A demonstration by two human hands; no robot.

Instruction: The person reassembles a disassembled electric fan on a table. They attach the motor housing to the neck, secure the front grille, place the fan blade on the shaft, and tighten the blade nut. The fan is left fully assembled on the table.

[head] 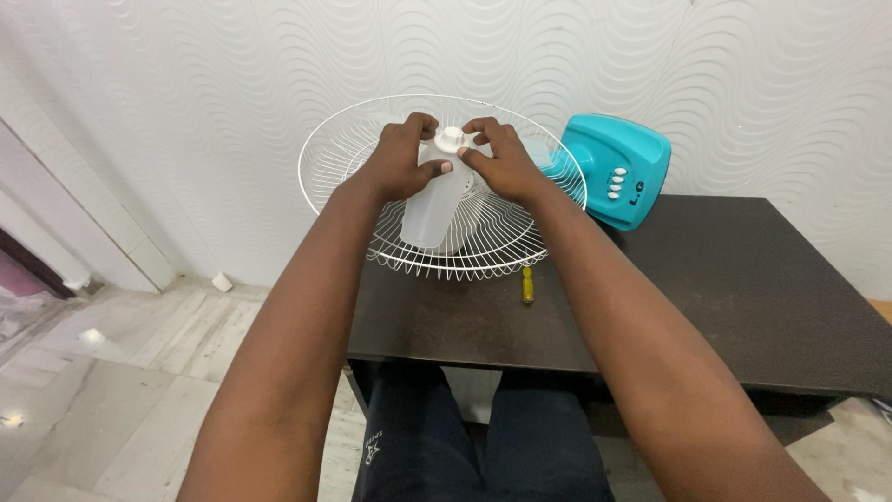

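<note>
A table fan lies on its back on a dark table. Its white wire rear guard faces up, with translucent white blades inside it. My left hand and my right hand both pinch the round white cap at the hub, fingers closed around it from either side. The fan's turquoise base, with a row of white buttons, stands against the wall behind my right hand.
A small yellow-handled screwdriver lies on the table just under the guard's near rim. The patterned white wall is close behind the fan. My knees sit under the table's front edge; pale tiled floor spreads to the left.
</note>
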